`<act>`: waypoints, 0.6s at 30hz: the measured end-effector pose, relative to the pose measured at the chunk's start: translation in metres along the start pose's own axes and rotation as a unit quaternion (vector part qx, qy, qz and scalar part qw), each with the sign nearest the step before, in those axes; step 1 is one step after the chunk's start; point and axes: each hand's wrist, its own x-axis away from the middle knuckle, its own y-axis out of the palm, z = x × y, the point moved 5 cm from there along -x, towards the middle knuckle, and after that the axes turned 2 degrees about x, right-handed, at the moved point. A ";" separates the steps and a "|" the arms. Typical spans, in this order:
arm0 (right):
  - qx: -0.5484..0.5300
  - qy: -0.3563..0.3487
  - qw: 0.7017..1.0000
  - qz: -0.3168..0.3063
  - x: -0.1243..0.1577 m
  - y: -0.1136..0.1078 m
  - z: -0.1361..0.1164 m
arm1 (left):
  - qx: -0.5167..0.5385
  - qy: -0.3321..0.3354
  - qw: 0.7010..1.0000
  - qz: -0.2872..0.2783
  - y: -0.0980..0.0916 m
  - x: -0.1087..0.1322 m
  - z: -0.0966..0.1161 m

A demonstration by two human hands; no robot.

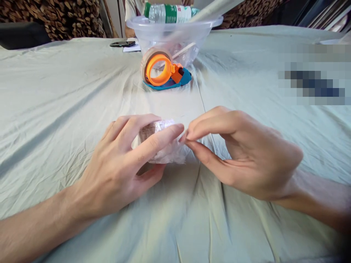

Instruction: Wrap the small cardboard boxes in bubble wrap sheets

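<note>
A small bundle in clear plastic wrap [171, 155] rests on the pale green cloth in front of me. My left hand [120, 157] is wrapped round it from the left, with fingers over its top and the thumb at its near side. Just right of the bundle, my right hand [244, 153] pinches thumb and fingertips together at the wrap's edge. What sits between those fingertips is too small to make out. Beyond the bundle stands a tape roll on an orange and blue dispenser [160, 71].
A clear plastic basin [175, 27] behind the dispenser holds a green-labelled bottle [171, 14] and a long pale roll. A dark phone [122, 44] lies left of it. Part of a person [130, 11] shows behind the basin. Wrinkled cloth [68, 87] covers the table.
</note>
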 end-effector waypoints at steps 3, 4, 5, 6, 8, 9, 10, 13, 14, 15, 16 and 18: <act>0.038 -0.003 0.999 -0.004 -0.001 -0.002 -0.003 | -0.001 -0.006 1.000 -0.004 0.001 -0.001 -0.002; 0.059 -0.008 0.998 -0.006 -0.002 -0.003 -0.004 | 0.002 -0.015 1.000 -0.003 0.001 -0.001 -0.004; 0.072 -0.014 0.997 -0.004 -0.003 -0.005 -0.005 | 0.012 -0.031 0.999 -0.003 0.001 -0.002 -0.006; 0.075 -0.019 0.997 -0.001 -0.003 -0.006 -0.006 | 0.029 -0.050 0.998 -0.005 0.001 -0.003 -0.008; 0.065 -0.017 0.998 0.008 -0.004 -0.008 -0.005 | 0.068 -0.087 0.994 -0.009 0.002 -0.004 -0.013; 0.061 -0.021 0.998 0.009 -0.004 -0.008 -0.005 | 0.087 -0.101 0.991 -0.015 0.002 -0.004 -0.015; 0.059 -0.031 0.998 0.008 -0.003 -0.007 -0.005 | 0.104 -0.111 0.988 -0.020 0.003 -0.004 -0.017; 0.064 -0.063 0.995 0.031 -0.001 -0.007 -0.006 | 0.144 -0.128 0.981 -0.028 0.005 -0.004 -0.021; 0.065 -0.068 0.995 0.042 0.000 -0.007 -0.007 | 0.153 -0.132 0.979 -0.030 0.005 -0.004 -0.022; 0.065 -0.069 0.994 0.050 0.001 -0.007 -0.007 | 0.160 -0.137 0.977 -0.033 0.005 -0.004 -0.023; 0.065 -0.064 0.994 0.057 0.001 -0.008 -0.007 | 0.165 -0.143 0.975 -0.034 0.006 -0.004 -0.024; 0.062 -0.042 0.996 0.052 0.001 -0.008 -0.006 | 0.179 -0.153 0.971 -0.038 0.006 -0.004 -0.024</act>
